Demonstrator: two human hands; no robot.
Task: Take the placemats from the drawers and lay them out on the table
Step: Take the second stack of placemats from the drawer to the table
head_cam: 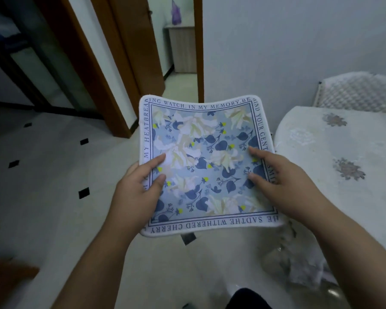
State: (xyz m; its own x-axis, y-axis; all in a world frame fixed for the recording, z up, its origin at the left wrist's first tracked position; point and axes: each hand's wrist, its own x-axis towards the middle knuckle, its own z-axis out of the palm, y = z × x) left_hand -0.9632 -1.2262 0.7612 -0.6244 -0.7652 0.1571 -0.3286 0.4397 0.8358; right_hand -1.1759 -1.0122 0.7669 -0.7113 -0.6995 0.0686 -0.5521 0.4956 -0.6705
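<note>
Taken from left to right with the square blue floral placemat (206,166) as the landmark: to its left lay a pale tiled floor with small black diamond insets (54,166), and beyond its far-left corner stood a brown wooden door frame (112,85). The left hand (138,190) gripped the placemat's left edge, thumb and one finger curled onto the printed face, the other fingers hidden beneath. The placemat was held in the air over the floor, roughly flat, sagging slightly in the middle. The right hand (279,181) clamped its right edge, thumb and one finger on top and the rest hidden beneath. Just to the right of the placemat stood the round table under a white embroidered cloth (343,152), the mat's right edge close to its rim but not over it.

As for progress, one placemat seemed to be out of the drawers and on its way; none lay on the visible part of the table, so the laying out looked still to be done.

The placemat looked soft and pliable, white-bordered, with dark lettering framing white lilies and navy leaves.
</note>
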